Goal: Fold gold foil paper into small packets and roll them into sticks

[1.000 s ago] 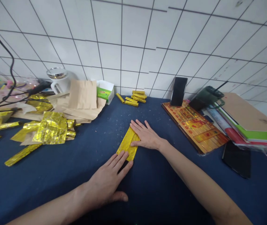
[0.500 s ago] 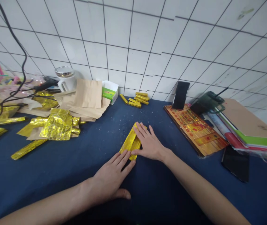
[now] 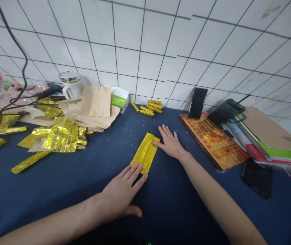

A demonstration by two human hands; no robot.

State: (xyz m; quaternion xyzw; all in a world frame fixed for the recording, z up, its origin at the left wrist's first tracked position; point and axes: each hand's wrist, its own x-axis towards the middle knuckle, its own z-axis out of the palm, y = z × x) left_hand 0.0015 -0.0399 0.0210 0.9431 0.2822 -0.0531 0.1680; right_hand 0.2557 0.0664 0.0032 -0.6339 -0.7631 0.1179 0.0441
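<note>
A folded gold foil paper (image 3: pixel 145 152) lies flat on the dark blue tabletop (image 3: pixel 89 183) in the middle. My left hand (image 3: pixel 121 195) lies flat with fingers stretched out, its fingertips pressing the paper's near end. My right hand (image 3: pixel 170 142) rests flat and open on the table just right of the paper's far end, thumb touching its edge. Neither hand grips anything.
A heap of crumpled gold foil (image 3: pixel 58 135) and brown paper bags (image 3: pixel 95 103) lies at the left, beside a white cup (image 3: pixel 70 86). Several folded gold bars (image 3: pixel 149 106) sit by the tiled wall. A printed paper stack (image 3: pixel 213 139), two phones (image 3: pixel 256 177) and books (image 3: pixel 268 137) fill the right.
My right hand slid off the gold paper to its right far end, uncovering it. My left hand stayed on the near end. The camera tilted slightly.
</note>
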